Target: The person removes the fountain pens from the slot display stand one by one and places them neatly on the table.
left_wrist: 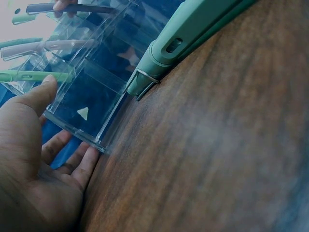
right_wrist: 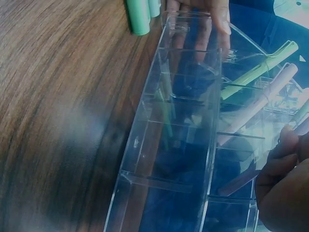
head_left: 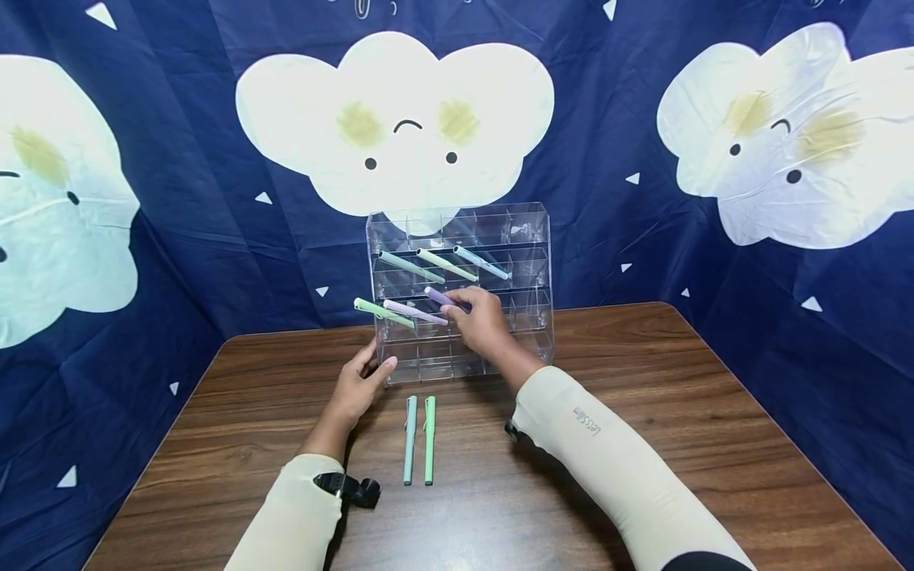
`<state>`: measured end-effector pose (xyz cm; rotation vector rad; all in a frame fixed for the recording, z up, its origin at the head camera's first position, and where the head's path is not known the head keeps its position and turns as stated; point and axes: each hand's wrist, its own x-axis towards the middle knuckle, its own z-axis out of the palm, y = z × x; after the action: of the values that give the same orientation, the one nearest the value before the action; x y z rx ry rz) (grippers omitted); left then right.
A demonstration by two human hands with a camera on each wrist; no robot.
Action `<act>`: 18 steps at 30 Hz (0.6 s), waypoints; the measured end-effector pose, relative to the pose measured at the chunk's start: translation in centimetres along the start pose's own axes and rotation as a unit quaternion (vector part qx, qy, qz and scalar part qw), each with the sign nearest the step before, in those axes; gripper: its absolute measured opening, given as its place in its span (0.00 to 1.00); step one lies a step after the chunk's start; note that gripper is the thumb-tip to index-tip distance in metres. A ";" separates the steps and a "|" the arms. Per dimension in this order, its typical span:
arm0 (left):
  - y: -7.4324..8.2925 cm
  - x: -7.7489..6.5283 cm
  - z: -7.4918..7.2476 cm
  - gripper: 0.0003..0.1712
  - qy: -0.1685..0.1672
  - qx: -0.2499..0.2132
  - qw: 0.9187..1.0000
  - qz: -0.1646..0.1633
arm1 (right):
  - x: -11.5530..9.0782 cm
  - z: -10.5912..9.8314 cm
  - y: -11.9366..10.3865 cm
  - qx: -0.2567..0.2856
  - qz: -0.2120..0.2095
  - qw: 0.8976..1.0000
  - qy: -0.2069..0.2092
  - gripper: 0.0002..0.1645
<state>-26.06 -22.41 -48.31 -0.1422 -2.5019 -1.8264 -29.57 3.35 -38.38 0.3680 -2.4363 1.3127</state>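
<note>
A clear pen rack (head_left: pixel 467 366) with stepped compartments stands upright on the table. My right hand (head_left: pixel 485 321) pinches a purple pen (head_left: pixel 439 296) between thumb and fingers, its lower end inside a compartment of the third row down. Left of it in that row lean a lilac pen (head_left: pixel 414 312) and a green pen (head_left: pixel 384 312). At the rack's lower left corner my left hand (head_left: pixel 357 390) holds on, thumb in front and fingers around the side. The left wrist view shows these fingers (left_wrist: pixel 84 166) low, close to the tabletop.
One row higher lean a teal pen (head_left: pixel 410 267), a pale yellow pen (head_left: pixel 446 264) and a light blue pen (head_left: pixel 481 262). In front of the rack, a blue-green pen (head_left: pixel 410 440) and a bright green pen (head_left: pixel 429 440) lie side by side on the wooden table (head_left: pixel 714 444). Behind hangs a blue cloth (head_left: pixel 600 238).
</note>
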 end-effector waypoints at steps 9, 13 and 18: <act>-0.1 0.1 0.0 0.42 0.005 0.018 1.000 0.004 | 0.1 -0.5 -0.5 0.039 -0.016 0.999 0.023 0.14; -0.1 0.2 0.1 0.42 0.008 0.016 1.000 0.008 | 0.0 -0.7 -0.8 0.054 -0.027 0.998 0.035 0.14; 0.0 0.0 0.1 0.42 0.007 0.016 1.000 0.009 | -0.4 -1.3 -1.2 0.079 -0.038 0.995 0.036 0.16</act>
<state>-26.04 -22.33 -48.31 -0.1507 -2.5099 -1.7735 -28.47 3.84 -37.00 0.4407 -2.2436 1.4653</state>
